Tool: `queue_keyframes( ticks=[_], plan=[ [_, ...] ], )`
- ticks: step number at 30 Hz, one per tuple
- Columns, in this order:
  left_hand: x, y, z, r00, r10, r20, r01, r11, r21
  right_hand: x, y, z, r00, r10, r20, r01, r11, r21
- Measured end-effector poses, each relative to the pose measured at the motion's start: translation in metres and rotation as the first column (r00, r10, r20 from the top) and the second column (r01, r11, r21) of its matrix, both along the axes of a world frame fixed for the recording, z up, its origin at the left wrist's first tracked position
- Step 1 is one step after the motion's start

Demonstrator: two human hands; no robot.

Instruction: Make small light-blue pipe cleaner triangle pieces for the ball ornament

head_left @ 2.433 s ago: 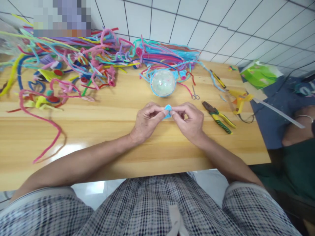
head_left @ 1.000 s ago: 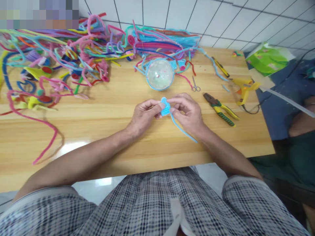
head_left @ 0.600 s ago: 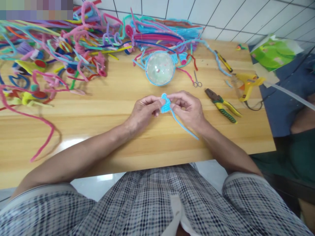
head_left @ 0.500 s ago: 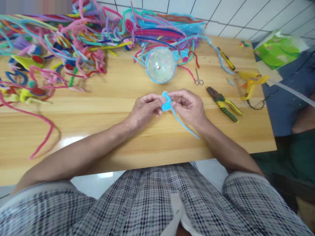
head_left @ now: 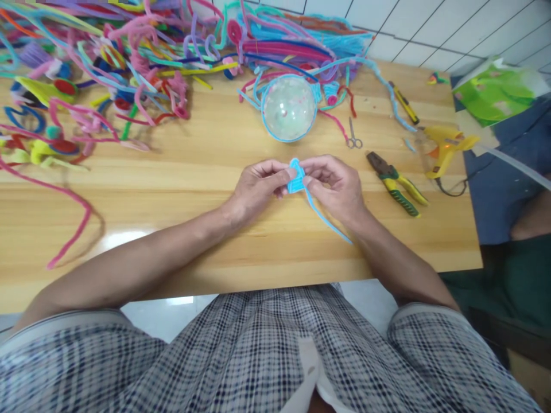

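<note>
Since the earliest head view, the blue coiled piece has turned to show its face, and its loose tail has come into sight, slanting beside the right hand. Above the surface, the left hand pinches it closely; the right's grip is equally narrow, at the tail-side edge. Shaping seems in hand; continuing would call for steadying the piece and guiding the tail. It looks ribbed, with a rounded, narrower top.
</note>
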State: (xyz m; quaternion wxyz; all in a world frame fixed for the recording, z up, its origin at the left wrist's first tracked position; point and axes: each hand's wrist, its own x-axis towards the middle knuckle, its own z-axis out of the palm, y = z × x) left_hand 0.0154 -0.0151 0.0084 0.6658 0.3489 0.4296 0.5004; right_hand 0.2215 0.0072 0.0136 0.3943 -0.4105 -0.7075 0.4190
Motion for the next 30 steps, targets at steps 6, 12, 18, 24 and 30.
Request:
queue_keyframes(
  ticks=[6, 12, 18, 24, 30],
  plan=[
    [-0.002, -0.001, -0.004, 0.998, -0.001, -0.059, 0.005, 0.998, 0.065, 0.001, -0.002, -0.001, 0.996, -0.021, 0.087, 0.001, 0.975, 0.224],
    [-0.001, -0.001, -0.002, 0.998, -0.018, -0.065, 0.023, 0.996, 0.088, 0.003, 0.000, 0.001, 0.988, -0.024, 0.153, -0.035, 0.928, 0.370],
    [-0.003, 0.001, 0.001, 0.995, -0.049, -0.082, 0.053, 0.997, 0.047, 0.003, 0.001, -0.001, 0.986, -0.024, 0.164, -0.049, 0.904, 0.424],
    [-0.009, 0.007, 0.008, 0.986, -0.147, -0.078, 0.142, 0.987, -0.076, 0.005, 0.002, -0.002, 0.987, -0.002, 0.162, -0.068, 0.904, 0.421],
    [-0.010, 0.010, 0.010, 0.979, -0.197, -0.059, 0.184, 0.966, -0.183, 0.006, 0.004, -0.004, 0.981, 0.003, 0.195, -0.084, 0.909, 0.409]
  ],
)
